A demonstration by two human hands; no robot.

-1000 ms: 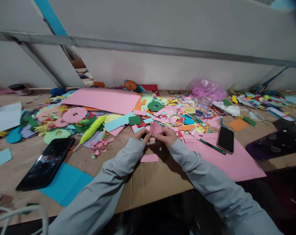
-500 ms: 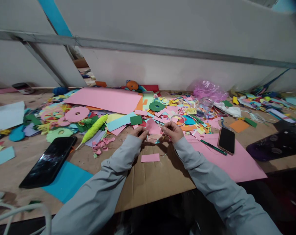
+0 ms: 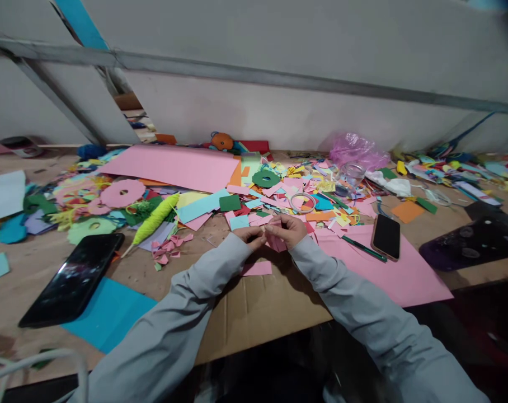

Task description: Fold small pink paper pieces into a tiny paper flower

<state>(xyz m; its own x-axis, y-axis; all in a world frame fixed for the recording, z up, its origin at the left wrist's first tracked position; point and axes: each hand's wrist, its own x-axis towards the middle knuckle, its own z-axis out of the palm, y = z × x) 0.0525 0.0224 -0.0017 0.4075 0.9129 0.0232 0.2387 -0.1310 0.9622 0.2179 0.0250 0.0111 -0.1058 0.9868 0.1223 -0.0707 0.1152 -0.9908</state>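
Above the cardboard (image 3: 237, 313), a small piece of pink paper (image 3: 276, 243) is between my two hands, largely covered by the fingers. My right hand (image 3: 291, 229) pinches it from the right. On its other side my left hand (image 3: 250, 238) is closed, thumb and fingertips together at the paper's edge, close to the right fingertips. A flat pink paper strip (image 3: 258, 268) lies on the cardboard just below the hands, partly behind the left cuff.
Paper scraps (image 3: 296, 187) cover the back of the table. A black phone (image 3: 73, 280) lies left on blue paper (image 3: 111, 313). Right, a pink sheet (image 3: 363, 274) carries another phone (image 3: 386, 238) and a green pen (image 3: 363, 248). Lime yarn (image 3: 156, 218) lies left of the hands.
My hands have drawn together, and the pink piece, spread flat between them before, is now mostly hidden by the fingers. The view has shifted slightly.
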